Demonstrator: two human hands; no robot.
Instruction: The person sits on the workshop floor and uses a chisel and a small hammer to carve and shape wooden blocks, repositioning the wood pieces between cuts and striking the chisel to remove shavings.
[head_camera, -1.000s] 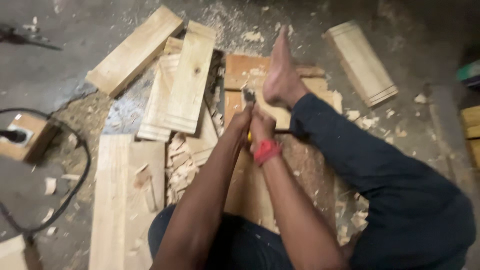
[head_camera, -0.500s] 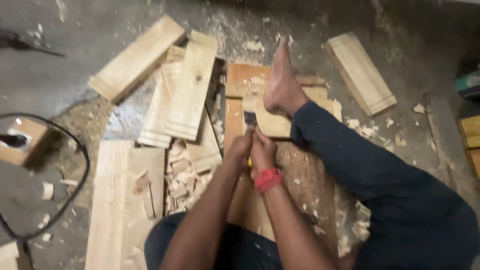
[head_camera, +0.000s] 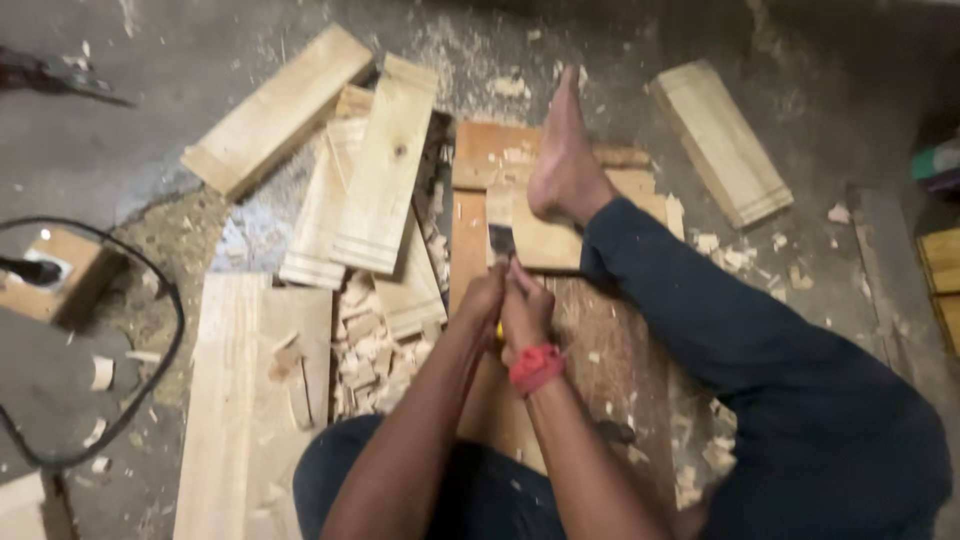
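Both hands clenched together round chisel handle: left hand (head_camera: 484, 300), right hand (head_camera: 525, 315), red wristband. Chisel (head_camera: 500, 243) blade pokes just beyond fingertips, long axis pointing away from body, tip on small board (head_camera: 545, 240) pinned under bare foot (head_camera: 565, 160). Hands equally near.

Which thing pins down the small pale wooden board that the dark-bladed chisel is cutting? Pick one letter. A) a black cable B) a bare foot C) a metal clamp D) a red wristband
B: the bare foot rests on the small pale wooden board, while both hands, left and right, grip the chisel whose blade meets that board.
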